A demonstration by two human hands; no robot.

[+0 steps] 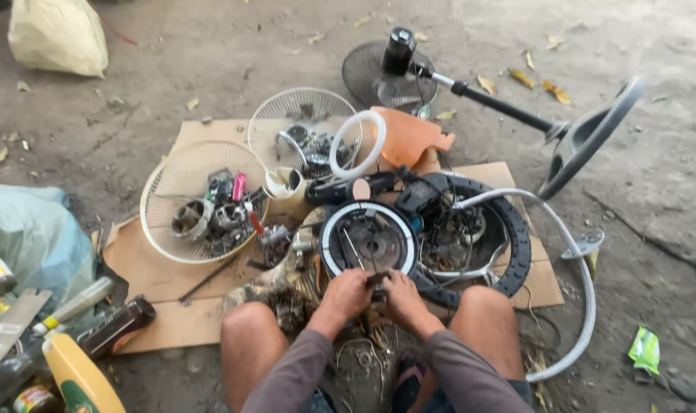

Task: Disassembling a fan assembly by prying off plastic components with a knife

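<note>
Now | left hand (346, 294) and right hand (400, 297) fingers pinched together on small dark part (376, 281) | white-rimmed motor housing (368, 239) just beyond

hands (374, 294) gripping small part (377, 280), fan parts

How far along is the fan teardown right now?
Looks done: two white grille halves lie off on the cardboard, holding loose parts. In hand: left hand and right hand grip a small dark part by the white-rimmed round housing. Seemingly left: that housing and a stand fan lying behind.
</note>
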